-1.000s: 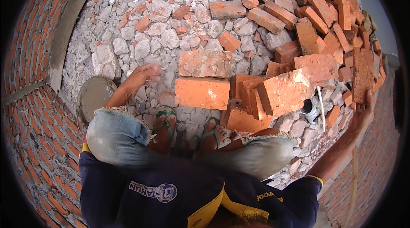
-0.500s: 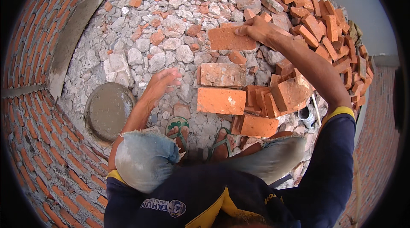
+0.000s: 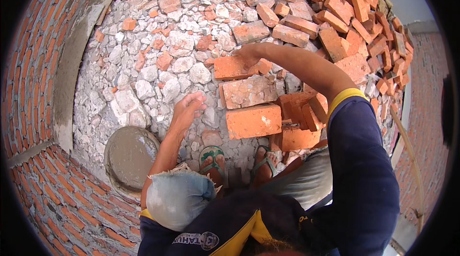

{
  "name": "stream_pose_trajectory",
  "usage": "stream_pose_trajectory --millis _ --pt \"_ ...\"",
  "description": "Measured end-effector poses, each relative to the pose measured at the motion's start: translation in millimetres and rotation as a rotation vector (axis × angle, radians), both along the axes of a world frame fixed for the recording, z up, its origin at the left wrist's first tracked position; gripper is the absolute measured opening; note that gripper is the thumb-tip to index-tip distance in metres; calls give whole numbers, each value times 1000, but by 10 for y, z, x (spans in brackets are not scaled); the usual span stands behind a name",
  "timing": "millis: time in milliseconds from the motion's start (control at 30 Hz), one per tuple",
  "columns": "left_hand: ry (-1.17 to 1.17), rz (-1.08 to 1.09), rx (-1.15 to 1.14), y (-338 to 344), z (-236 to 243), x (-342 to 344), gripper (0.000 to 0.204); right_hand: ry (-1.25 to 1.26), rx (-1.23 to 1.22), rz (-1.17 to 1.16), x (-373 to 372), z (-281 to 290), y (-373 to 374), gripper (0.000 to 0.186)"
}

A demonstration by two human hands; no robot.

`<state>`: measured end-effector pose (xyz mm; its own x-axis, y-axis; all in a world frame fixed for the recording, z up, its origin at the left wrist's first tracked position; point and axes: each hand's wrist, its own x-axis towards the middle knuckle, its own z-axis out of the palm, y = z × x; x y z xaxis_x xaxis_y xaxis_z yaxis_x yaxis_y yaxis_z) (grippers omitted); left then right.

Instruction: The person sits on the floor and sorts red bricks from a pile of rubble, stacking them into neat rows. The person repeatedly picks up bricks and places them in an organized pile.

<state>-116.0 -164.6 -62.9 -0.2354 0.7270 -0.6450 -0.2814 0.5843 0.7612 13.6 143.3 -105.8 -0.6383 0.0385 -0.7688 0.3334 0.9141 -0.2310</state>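
Since a moment ago the brick [image 3: 233, 67] has come down onto the rubble [image 3: 158, 59], just beyond the two laid bricks [image 3: 249, 107]. The right hand [image 3: 249, 54] still rests on its far end, fingers curled over the edge. The left hand [image 3: 188, 109], fingers loosely open, touches stones beside those bricks, near the mortar pan [image 3: 129, 157].

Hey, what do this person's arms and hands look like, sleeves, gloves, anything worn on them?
Both hands are bare, no gloves. The right hand comes from a dark navy sleeve with a yellow cuff band at the forearm. The left hand has a bare forearm; its navy, yellow-edged sleeve ends near the shoulder.
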Motion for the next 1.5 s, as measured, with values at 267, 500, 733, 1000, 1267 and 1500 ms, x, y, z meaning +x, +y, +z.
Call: stream_pose_trajectory --millis 267,500,733,1000,1267,1500 --pt "-5 71 -107 -61 -87 -44 49 162 171 -217 352 156 475 50" --pt "3 70 -135 -183 -13 -5 47 -12 755 -555 1597 200 1919 58" --pt "55 64 -155 -258 51 -13 48 38 662 -237 1629 202 1931 34" --pt "60 63 -146 -253 -16 -38 52 427 744 7 1150 1232 1500 27" --pt "55 25 -98 -82 -111 -46 55 406 -467 -92 535 748 987 49" --pt "58 112 -110 -207 -216 -116 52 356 -297 249 239 -249 514 42"
